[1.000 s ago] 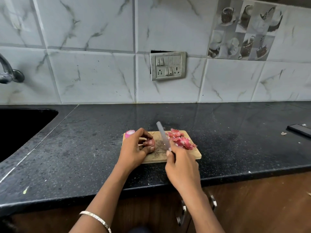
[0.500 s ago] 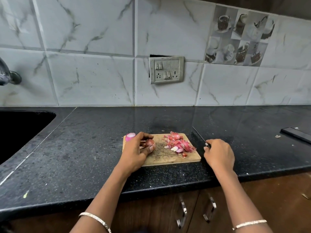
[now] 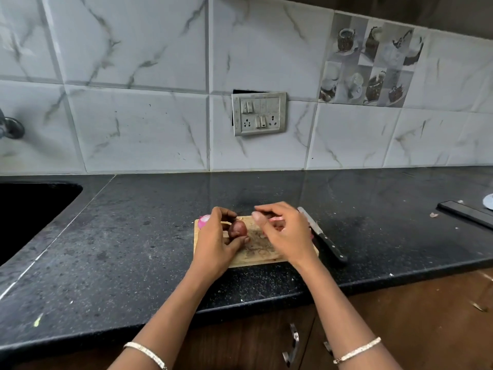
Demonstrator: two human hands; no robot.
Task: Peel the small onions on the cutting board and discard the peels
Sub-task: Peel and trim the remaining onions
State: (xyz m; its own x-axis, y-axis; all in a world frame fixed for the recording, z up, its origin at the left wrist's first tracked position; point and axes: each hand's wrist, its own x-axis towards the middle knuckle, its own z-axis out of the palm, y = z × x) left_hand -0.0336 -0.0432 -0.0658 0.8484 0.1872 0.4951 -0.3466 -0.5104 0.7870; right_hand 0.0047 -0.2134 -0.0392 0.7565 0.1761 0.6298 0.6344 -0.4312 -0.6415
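Reddish-brown skin covers the onion [image 3: 237, 228], so I'd say this one isn't peeled yet. The left hand [image 3: 216, 241] grips it, thumb on the near side and fingers [image 3: 226, 211] curled over the far side, low over the board [image 3: 256, 259]. Can't tell if it's actually touching the wood.

The right hand [image 3: 285, 233] sits just right of the onion with its fingers loosely curved and thumb and forefinger apart. It's holding nothing that I can see. The thumb tip is near the onion but not on it.

Handling-wise, I'd expect it to be light and firm inside, with a dry papery skin that tears easily. It's small and round, so it'll want to roll or squirt out of a loose grip. My guess is the best place to grab is a loose edge of skin at one cut end, pinched with the right thumbnail and pulled along the bulb while the left fingers keep the middle clamped.

It looks a bit longer than wide, with the long axis running roughly away from the person. One end points toward the wall and the other back at the left thumb. No idea which end is the root.

A pink onion [image 3: 205, 221] peeks out just beyond the left knuckles. The peels [image 3: 277, 218] are mostly hidden under the right fingers. A knife [image 3: 324, 237] lies on the desk [image 3: 133, 249] just right of the right hand, blade pointing away.
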